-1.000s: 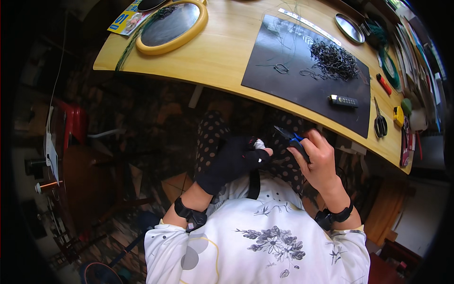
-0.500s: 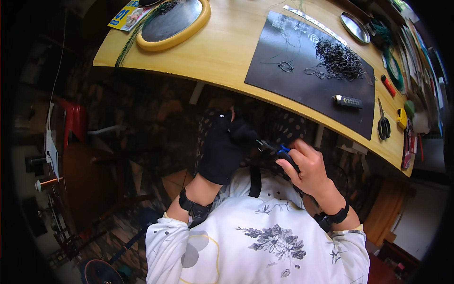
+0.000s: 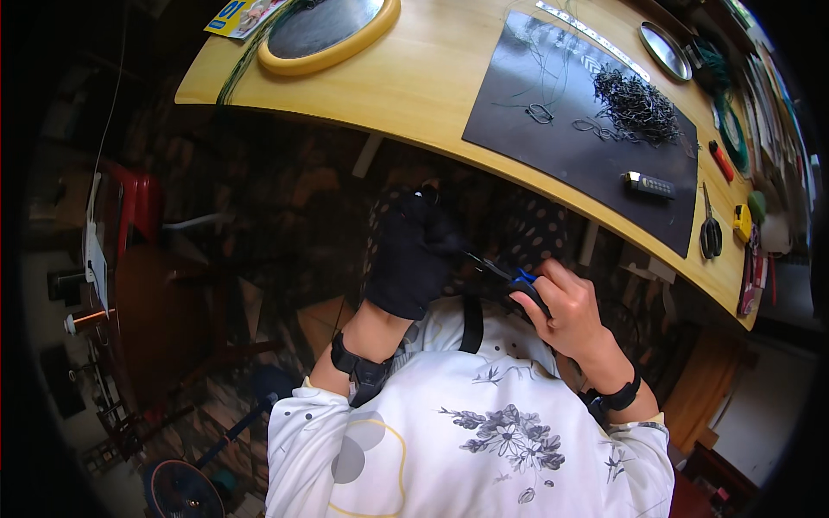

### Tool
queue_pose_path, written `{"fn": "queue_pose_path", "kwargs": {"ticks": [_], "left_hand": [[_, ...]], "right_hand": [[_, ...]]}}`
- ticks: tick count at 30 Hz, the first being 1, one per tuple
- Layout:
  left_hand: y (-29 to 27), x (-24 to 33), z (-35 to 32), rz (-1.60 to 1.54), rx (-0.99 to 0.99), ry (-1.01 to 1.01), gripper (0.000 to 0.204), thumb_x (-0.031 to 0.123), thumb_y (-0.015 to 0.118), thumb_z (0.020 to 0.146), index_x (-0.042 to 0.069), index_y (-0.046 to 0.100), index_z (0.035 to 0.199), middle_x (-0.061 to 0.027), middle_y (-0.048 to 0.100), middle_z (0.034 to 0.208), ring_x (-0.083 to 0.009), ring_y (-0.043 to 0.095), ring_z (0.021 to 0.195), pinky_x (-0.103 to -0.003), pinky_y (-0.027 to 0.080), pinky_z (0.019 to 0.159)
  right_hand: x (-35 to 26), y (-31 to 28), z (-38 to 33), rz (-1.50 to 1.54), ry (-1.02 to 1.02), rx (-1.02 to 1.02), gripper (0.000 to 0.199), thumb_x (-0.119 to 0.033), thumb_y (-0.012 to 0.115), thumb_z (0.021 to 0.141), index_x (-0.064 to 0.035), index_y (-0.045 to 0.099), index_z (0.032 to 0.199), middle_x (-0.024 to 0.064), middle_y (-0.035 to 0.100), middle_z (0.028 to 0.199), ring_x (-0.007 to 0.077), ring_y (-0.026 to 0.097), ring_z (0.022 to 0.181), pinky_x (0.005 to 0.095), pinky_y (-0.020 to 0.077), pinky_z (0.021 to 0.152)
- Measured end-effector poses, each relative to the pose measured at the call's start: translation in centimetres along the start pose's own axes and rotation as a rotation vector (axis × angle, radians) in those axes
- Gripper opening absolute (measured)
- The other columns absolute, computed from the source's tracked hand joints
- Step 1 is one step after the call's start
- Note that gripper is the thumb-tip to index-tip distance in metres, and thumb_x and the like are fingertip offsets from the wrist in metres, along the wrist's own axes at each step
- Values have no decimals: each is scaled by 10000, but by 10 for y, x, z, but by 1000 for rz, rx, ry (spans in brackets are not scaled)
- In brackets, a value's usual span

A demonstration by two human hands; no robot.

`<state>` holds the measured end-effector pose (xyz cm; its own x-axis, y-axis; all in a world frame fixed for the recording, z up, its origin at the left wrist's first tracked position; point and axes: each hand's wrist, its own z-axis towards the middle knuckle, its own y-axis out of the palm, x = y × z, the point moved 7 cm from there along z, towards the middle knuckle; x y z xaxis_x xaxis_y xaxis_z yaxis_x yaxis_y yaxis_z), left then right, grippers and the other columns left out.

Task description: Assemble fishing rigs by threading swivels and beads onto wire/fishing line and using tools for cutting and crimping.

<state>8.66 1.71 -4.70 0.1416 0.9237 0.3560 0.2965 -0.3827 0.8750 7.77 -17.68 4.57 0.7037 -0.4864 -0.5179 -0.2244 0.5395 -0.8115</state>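
Note:
My left hand (image 3: 406, 255), in a black glove, is closed over my lap, just this side of the table. What its dark fingers pinch is too small and shaded to make out. Bare-skinned, my right hand (image 3: 566, 306) grips a pair of pliers (image 3: 523, 278) with blue and black handles. The slim metal jaws point left and reach the gloved fingertips. Black bands circle both wrists. Dark dotted fabric (image 3: 537, 233) covers my lap behind the pliers.
On the wooden table (image 3: 414, 112), a black mat (image 3: 553, 160) carries a heap of small dark metal pieces (image 3: 637, 105), wire loops and a black handheld device (image 3: 649, 185). Scissors (image 3: 711, 229), a yellow tape measure (image 3: 742, 223) and a yellow-rimmed oval tray (image 3: 393, 19) lie around it.
The table has shifted slightly up and right in view. The pliers' jaws look narrower now and sit against the gloved fingers. Both hands keep nearly the same places.

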Motion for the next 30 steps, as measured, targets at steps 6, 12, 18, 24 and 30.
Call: {"fn": "queue_pose_path", "kwargs": {"ticks": [6,12,18,24,30], "left_hand": [[17,38,-10,1311,107,552,169,195,648,993,29,651,1025,29,510,695,-119,506,613,-280,430,575],[37,17,-25,1271,15,282,225,112,740,925,-9,696,1110,-44,691,936,-119,648,869,-279,515,759],[32,-2,-22,1235,-149,81,179,130,766,916,-9,726,1021,-63,722,916,-131,651,845,-293,516,788],[24,-8,-21,1103,-64,34,146,99,748,930,-13,714,1017,-34,703,887,-94,618,796,-279,514,742],[47,8,-33,1433,-20,567,217,94,821,829,5,700,986,-97,677,836,-160,653,729,-305,526,664]], "right_hand": [[9,-7,-4,-61,27,47,290,-191,816,835,-24,597,744,122,558,781,298,583,613,375,473,520],[16,-19,-4,-157,29,91,277,-227,804,847,-33,627,762,115,572,788,299,590,623,376,465,520],[15,-18,-1,-151,37,105,266,-223,801,851,-30,635,774,120,587,803,306,604,650,382,478,538],[22,-17,-2,13,154,137,219,-188,787,869,-2,685,815,147,629,831,328,630,678,377,512,583],[34,-12,-7,397,435,114,177,-126,737,910,15,713,806,138,635,754,248,633,653,351,483,589]]}}
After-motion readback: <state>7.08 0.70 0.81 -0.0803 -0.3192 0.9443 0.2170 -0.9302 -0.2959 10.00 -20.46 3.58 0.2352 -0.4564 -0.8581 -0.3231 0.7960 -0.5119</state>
